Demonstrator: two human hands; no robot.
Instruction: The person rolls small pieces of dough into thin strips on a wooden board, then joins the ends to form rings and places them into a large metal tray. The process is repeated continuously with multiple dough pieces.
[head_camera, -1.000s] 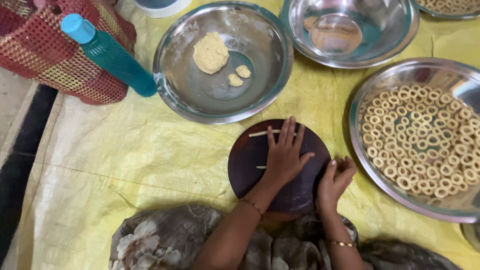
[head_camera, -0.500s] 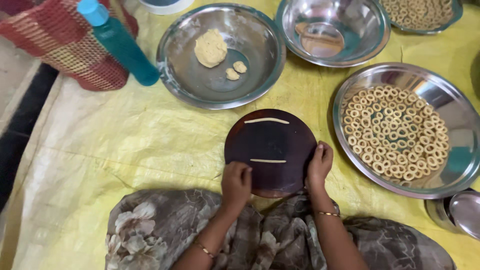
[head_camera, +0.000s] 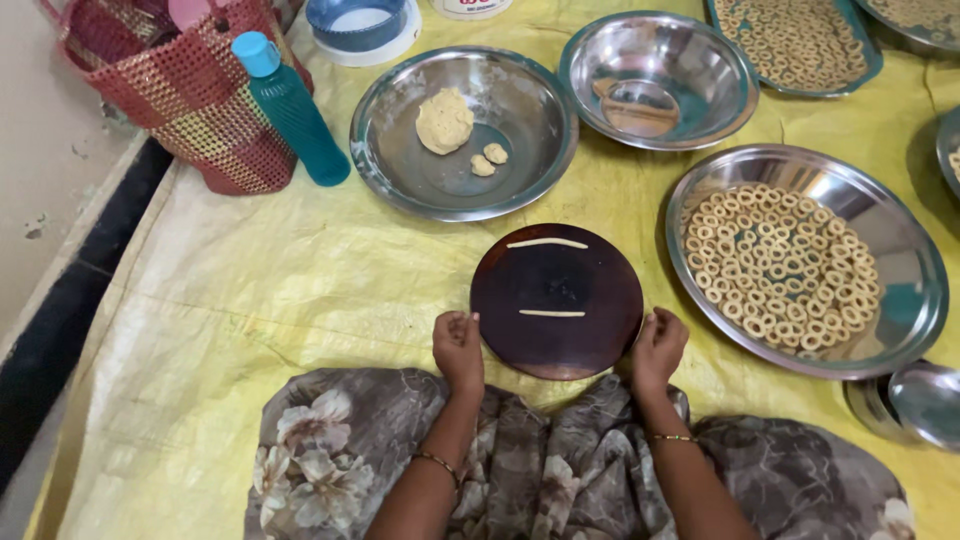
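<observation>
A round dark wooden board (head_camera: 556, 300) lies on the yellow sheet in front of me. Two thin rolled dough strips lie across it, one near its far edge (head_camera: 547, 243) and one at its middle (head_camera: 552, 313). My left hand (head_camera: 458, 349) rests at the board's left rim with the fingers curled in and nothing visible in it. My right hand (head_camera: 656, 347) sits at the right rim, fingers also curled. A steel plate (head_camera: 520, 175) beyond the board holds a dough ball (head_camera: 444, 120) and two small dough bits.
A wide steel plate (head_camera: 905, 265) of several dough rings stands at the right. An empty steel bowl (head_camera: 658, 78) and another tray of rings (head_camera: 792, 42) lie farther back. A teal bottle (head_camera: 293, 110) leans on a red woven basket (head_camera: 180, 90) at the far left.
My left hand has come off the board, where it was pressing a dough strip, and pulled back to the left rim. My right hand stays at the right rim.
</observation>
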